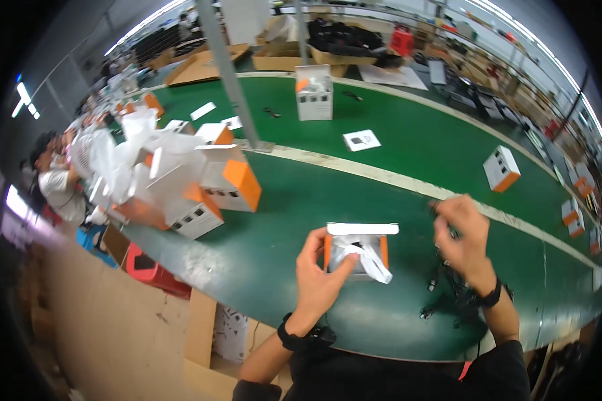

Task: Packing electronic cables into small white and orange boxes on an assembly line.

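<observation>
An open white and orange carton (384,252) stands in front of me with its white flap up. My left hand (318,274) grips its left side, the thumb pressing on a white plastic bag (374,264) that sticks out of the top. What lies deeper in the carton is hidden. To the right, my right hand (463,234) is raised with its fingers closed, slightly blurred. A dark bit of what looks like a black cable shows at its fingertips. Beneath and beside that hand lies a pile of black cables (458,287) on the green work surface.
Several opened cartons (231,180) with white bags (120,150) crowd the left. A metal post (226,73) rises behind them. Across the pale divider (381,175), the green belt (415,127) carries an open carton (314,100), a leaflet (362,140) and a closed carton (502,168). People stand far left.
</observation>
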Tool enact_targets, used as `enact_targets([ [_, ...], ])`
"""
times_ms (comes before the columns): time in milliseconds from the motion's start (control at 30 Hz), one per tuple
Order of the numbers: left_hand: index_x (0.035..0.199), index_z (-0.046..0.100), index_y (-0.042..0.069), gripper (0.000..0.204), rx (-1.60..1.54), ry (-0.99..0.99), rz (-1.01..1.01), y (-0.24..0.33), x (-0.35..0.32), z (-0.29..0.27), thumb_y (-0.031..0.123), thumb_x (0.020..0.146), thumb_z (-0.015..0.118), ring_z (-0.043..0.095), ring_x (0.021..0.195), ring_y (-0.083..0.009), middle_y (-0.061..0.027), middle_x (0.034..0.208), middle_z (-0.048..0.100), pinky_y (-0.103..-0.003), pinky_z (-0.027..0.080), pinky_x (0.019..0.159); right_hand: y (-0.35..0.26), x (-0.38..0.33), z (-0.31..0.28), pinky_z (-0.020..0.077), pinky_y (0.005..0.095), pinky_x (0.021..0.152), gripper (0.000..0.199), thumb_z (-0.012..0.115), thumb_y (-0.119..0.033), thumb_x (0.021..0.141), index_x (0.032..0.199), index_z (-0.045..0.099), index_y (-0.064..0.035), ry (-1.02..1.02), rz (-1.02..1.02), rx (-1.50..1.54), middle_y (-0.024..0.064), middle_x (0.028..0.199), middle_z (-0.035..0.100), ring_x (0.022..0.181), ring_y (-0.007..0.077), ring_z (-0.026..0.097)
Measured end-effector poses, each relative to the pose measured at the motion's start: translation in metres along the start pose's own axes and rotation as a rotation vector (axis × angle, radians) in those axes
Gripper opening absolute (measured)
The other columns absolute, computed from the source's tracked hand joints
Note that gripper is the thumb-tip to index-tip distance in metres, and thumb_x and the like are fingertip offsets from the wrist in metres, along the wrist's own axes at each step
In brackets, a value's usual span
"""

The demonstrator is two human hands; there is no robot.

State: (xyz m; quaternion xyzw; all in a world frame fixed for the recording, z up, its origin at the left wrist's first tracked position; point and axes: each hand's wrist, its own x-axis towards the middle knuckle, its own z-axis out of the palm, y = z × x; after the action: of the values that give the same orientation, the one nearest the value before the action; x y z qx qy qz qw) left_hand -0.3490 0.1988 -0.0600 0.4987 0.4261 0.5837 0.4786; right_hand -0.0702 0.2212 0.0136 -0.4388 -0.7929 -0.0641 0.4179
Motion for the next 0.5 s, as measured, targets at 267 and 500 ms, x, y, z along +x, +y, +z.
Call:
enact_targets([
  [267,0.13,0.06,-0.001,0.046,-0.096,-0.003,-0.047,0.006,-0.006,0.014,0.002,0.09,0.084,0.066,0.104,-0.0129,-0.006,0.115,0.071,-0.029,0.053,0.093,-0.093,-0.039,0.035,0.0504,0.0391,0.082,0.059,0.083,-0.011,0.068,0.127,0.08,-0.0042,-0.121,-0.325,-0.018,0.0012,0.103,0.069,0.087,0.0233,0.058],
  [500,0.132,0.058,0.0,0.048,-0.123,-0.059,-0.035,0.003,-0.008,0.002,-0.002,0.089,0.08,0.065,0.106,-0.0118,-0.005,0.117,0.069,-0.028,0.052,0.095,-0.102,-0.029,0.035,0.046,0.0478,0.089,0.054,0.08,-0.015,0.073,0.126,0.08,-0.0043,-0.083,-0.194,-0.226,0.0027,0.109,0.068,0.089,0.0235,0.054],
])
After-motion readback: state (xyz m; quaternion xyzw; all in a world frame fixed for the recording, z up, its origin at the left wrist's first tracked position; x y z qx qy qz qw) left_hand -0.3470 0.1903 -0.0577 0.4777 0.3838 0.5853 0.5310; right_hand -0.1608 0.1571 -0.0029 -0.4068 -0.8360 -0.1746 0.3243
